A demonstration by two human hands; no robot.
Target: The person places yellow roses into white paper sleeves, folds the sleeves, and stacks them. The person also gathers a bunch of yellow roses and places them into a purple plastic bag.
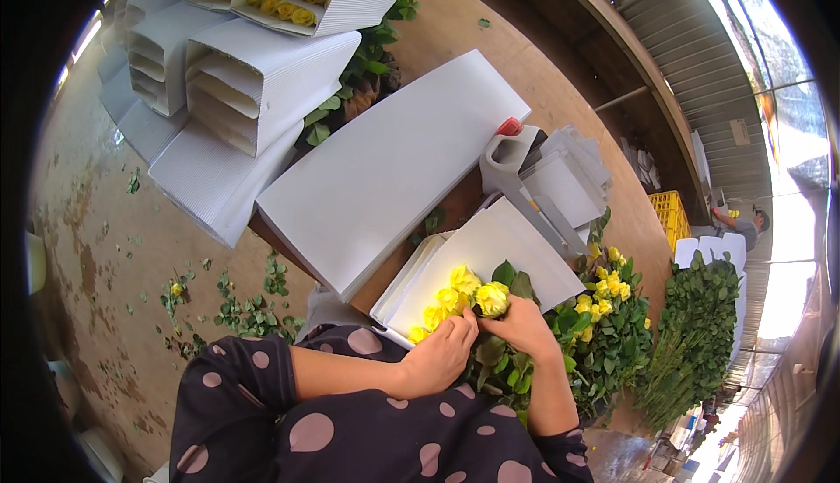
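My right hand (522,329) grips a yellow rose (492,299) just below its bloom, with green leaves around the fingers. Beside it, my left hand (443,348) has its thumb and fingertips drawn together against the blooms; whether they pinch anything is hidden. A row of yellow roses (448,301) lies along the near edge of a white cardboard sheet (518,247), left of the held rose. Their stems are mostly hidden by my left hand. Leafy stems (505,365) hang below my right hand, towards my body.
Beyond lies a stack of white cardboard (394,174). A grey hand tool (525,181) with a red part rests by smaller sheets (564,174). Loose yellow roses (607,289) lie right, near a leafy bundle (695,319). Corrugated rose packs (275,83) stand left; a person (748,226) is far right.
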